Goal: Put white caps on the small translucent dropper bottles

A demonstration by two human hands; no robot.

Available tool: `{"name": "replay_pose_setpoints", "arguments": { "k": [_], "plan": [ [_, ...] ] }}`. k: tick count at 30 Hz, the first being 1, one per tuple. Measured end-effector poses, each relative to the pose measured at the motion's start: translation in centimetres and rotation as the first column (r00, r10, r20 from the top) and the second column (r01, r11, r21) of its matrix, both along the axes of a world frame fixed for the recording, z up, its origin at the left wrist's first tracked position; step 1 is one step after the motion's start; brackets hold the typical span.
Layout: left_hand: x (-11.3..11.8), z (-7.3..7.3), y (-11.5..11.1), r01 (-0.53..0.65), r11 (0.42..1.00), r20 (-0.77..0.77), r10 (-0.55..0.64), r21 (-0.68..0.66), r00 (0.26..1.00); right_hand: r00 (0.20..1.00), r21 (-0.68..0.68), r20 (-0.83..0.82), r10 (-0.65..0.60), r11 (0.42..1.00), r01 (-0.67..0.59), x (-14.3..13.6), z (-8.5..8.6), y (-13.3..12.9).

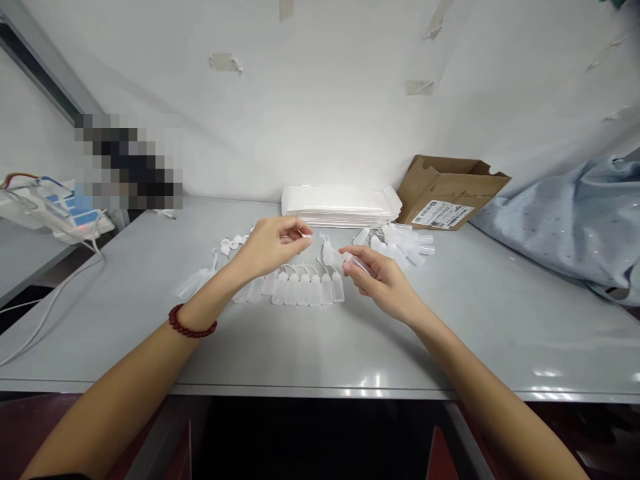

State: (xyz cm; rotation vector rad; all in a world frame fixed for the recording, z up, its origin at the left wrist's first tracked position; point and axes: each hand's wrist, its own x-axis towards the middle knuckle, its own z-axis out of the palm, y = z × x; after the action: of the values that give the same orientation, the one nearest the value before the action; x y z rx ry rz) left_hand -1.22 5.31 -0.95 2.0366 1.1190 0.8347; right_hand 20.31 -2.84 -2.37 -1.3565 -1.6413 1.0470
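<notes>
My left hand [277, 245] is over the middle of the table, thumb and fingers pinched on a small white piece [308, 236] whose kind I cannot make out. Opposite it, my right hand [380, 279] is closed around a small clear plastic tube [362, 265]. Below and between the hands lies a row of frosted plastic tubes [304, 291] with thin white loops at their tops. One more frosted tube [329, 253] lies just left of my right fingertips. Several small white discs [233, 245] sit behind my left wrist, and a few tubes [193, 285] lie left of my forearm.
A pile of frosted tubes [400, 245] lies beyond my right hand. White padded envelopes [340, 205] are stacked against the wall, beside an open cardboard box [445, 190]. Light-blue fabric [570, 227] covers the right end. A cable [65, 287] trails over the left edge near a power strip [75, 207].
</notes>
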Motion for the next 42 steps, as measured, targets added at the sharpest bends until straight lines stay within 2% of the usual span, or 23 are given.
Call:
{"name": "replay_pose_setpoints", "arguments": {
  "k": [3,6,10,13,18,24,34,36,38,40,42],
  "plan": [
    [0.2,1.1,-1.7,0.065,0.992,0.247,-0.036,-0.109,0.968,0.998,0.018,0.04,-0.047,0.999,0.047,-0.1,0.0,0.1],
    [0.9,0.9,-2.7,0.168,0.963,0.373,-0.079,-0.212,0.924,0.99,0.049,0.095,-0.101,0.994,0.097,-0.3,0.0,0.0],
    [2.1,-0.1,-3.5,0.173,0.934,0.406,-0.033,-0.314,0.913,0.986,0.098,0.119,-0.118,0.99,0.106,-0.6,-0.1,-0.1],
    [2.5,-0.7,-3.6,0.176,0.919,0.4,-0.021,-0.353,0.916,0.987,0.102,0.15,-0.057,0.994,0.042,-0.7,0.0,-0.4],
    [2.4,-1.1,-3.4,0.249,0.891,0.371,-0.1,-0.38,0.923,0.985,0.128,0.172,0.008,0.991,-0.031,-0.9,0.3,-0.7],
    [2.2,-0.8,-3.3,0.288,0.886,0.34,-0.161,-0.364,0.926,0.982,0.13,0.185,0.04,0.989,-0.065,-0.8,-0.2,-0.6],
    [2.5,-1.0,-4.0,0.261,0.925,0.296,-0.176,-0.275,0.939,0.899,0.241,0.436,0.038,0.958,-0.158,-0.7,-1.3,-0.3],
    [2.4,-1.1,-3.9,0.276,0.938,0.246,-0.222,-0.211,0.944,0.868,0.194,0.49,0.083,0.96,-0.201,-0.6,-1.3,-0.3],
    [2.2,-1.2,-3.9,0.307,0.945,0.173,-0.285,-0.115,0.943,0.849,0.09,0.499,0.171,0.965,-0.247,-0.4,-0.9,-0.4],
    [2.1,-1.1,-4.0,0.35,0.937,0.107,-0.348,0.0,0.931,0.866,-0.031,0.42,0.27,0.958,-0.284,-0.2,-0.3,-0.4],
    [2.1,-0.9,-4.2,0.386,0.917,0.093,-0.395,0.104,0.914,0.903,-0.145,0.245,0.352,0.935,-0.325,0.0,0.4,-0.5]
  ]
}}
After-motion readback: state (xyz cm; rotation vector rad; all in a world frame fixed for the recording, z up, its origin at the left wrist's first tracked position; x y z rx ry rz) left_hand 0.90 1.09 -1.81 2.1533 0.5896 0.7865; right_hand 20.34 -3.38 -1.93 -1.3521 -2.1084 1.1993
